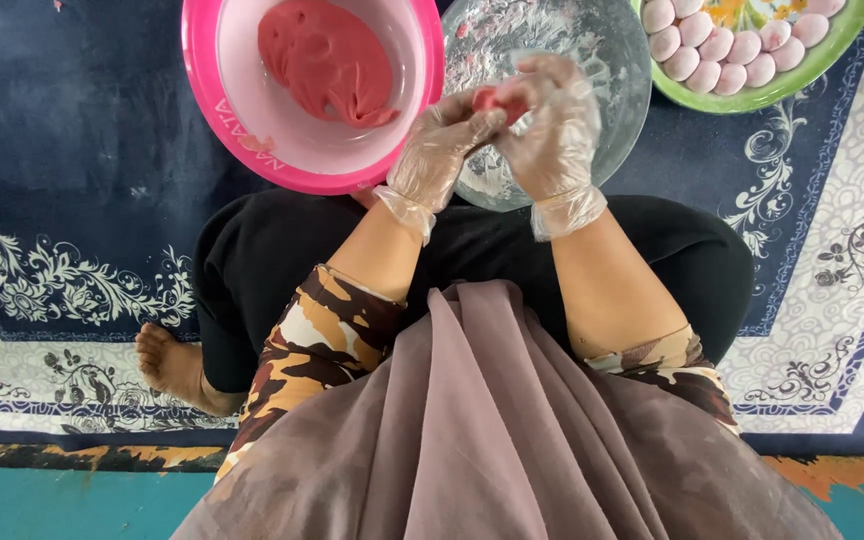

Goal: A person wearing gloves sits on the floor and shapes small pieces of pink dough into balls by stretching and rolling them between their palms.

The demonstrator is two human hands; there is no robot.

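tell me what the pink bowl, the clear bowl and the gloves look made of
Pink bowl: likely plastic, with an opaque, smooth, slightly glossy rim. Clear bowl: glass or clear plastic, see-through and dusted with white powder; I cannot tell which. Gloves on the left hand and right hand: thin disposable plastic film, wrinkled and translucent.

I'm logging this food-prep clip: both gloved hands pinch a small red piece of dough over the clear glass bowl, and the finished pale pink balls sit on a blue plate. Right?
Not quite. The head view shows the pale pink balls on a round green plate, not a blue one. The rest holds: the left hand and right hand pinch the small red dough piece over the clear glass bowl.
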